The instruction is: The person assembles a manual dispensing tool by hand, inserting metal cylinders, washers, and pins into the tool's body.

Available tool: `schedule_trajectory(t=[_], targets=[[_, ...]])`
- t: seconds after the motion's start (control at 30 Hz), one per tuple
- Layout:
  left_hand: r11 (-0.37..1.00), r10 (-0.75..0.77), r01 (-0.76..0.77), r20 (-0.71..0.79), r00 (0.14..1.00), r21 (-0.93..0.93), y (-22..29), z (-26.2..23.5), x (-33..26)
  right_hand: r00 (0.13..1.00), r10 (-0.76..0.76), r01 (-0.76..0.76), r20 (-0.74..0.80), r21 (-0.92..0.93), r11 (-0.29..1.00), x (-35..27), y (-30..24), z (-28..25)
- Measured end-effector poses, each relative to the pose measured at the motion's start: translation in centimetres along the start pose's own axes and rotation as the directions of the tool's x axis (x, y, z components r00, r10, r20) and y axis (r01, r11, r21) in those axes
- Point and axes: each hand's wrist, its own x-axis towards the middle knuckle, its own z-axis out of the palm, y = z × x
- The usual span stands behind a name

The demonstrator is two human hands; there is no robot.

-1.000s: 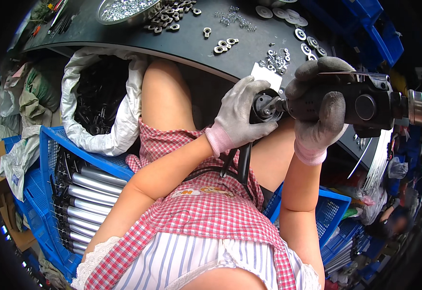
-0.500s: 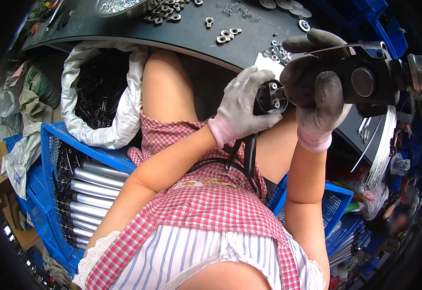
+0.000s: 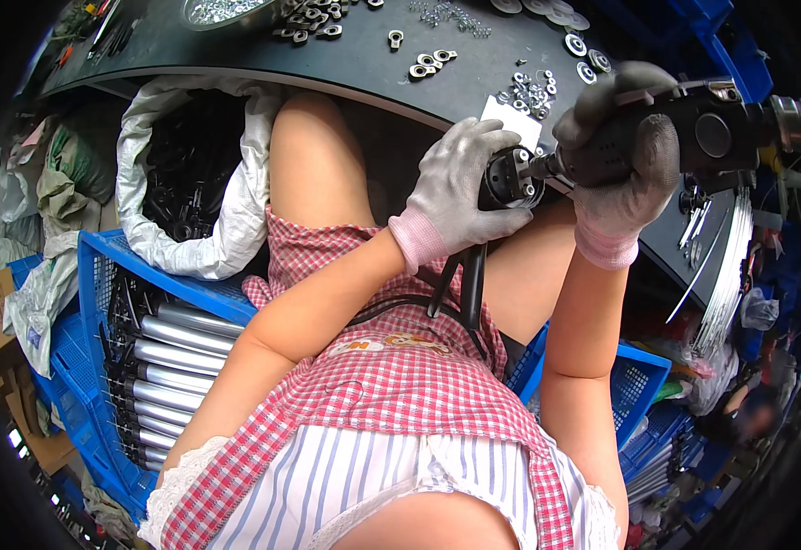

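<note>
Both my hands wear grey-coated gloves with pink cuffs. My left hand (image 3: 460, 188) wraps around a round black part with screws (image 3: 512, 177), held over my lap. Black rods (image 3: 474, 284) run down from below this part toward my apron. A black power screwdriver (image 3: 643, 142) lies level in my right hand (image 3: 628, 174), its fingers closed around the body. The tool's bit meets the face of the black part beside a silver screw head. Its far end, with a metal fitting (image 3: 793, 126), points to the right. My palm hides part of the tool's body.
The dark table (image 3: 364, 73) carries metal brackets (image 3: 426, 64), nuts (image 3: 530, 92), washers (image 3: 576, 44) and a white card (image 3: 513, 121). A white sack (image 3: 134, 165) of black parts stands at left, beside a blue crate (image 3: 98, 266) of silver tubes (image 3: 189, 356). Thin metal rods (image 3: 735, 266) hang at right.
My right hand and the screwdriver have shifted slightly right and up, showing more of the bit. The left hand stays nearly in place around the black part.
</note>
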Motion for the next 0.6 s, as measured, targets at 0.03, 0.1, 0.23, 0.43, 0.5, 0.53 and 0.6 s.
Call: schedule_trajectory(t=[0.03, 0.1, 0.23, 0.43, 0.5, 0.53, 0.6], targets=[[1.0, 0.001, -0.001, 0.003, 1.0, -0.001, 0.0, 0.1, 0.1, 1.0, -0.026, 0.024, 0.009, 0.157, 0.987, -0.2, 0.3, -0.2], [0.998, 0.021, -0.022, -0.014, 1.0, -0.064, -0.2, 0.2, 0.2, 0.998, -0.021, 0.044, -0.063, 0.38, 0.924, -0.4, 0.6, 0.1], [0.999, 0.022, -0.023, -0.016, 1.0, -0.035, -0.4, 0.4, -0.1, 0.991, -0.055, 0.02, 0.124, 0.264, 0.964, -0.3, 0.5, 0.4], [0.999, 0.042, -0.042, -0.035, 0.999, -0.014, -0.3, 0.4, 0.0, 0.992, -0.044, 0.05, 0.117, -0.044, 0.998, 0.9, -0.2, 1.4], [0.999, 0.052, -0.053, -0.057, 0.997, -0.009, -0.3, 0.5, 0.0, 0.991, -0.069, 0.073, 0.118, -0.038, 0.997, 1.0, -0.2, 1.1], [0.999, 0.052, -0.053, -0.057, 0.997, -0.01, -0.3, 0.5, 0.0, 0.991, -0.068, 0.073, 0.119, -0.039, 0.997, 1.1, -0.3, 0.6], [0.998, 0.053, -0.055, -0.046, 0.998, -0.027, -0.3, 0.4, 0.1, 0.99, 0.092, -0.077, 0.109, -0.137, 0.988, 1.1, -0.5, 0.0]])
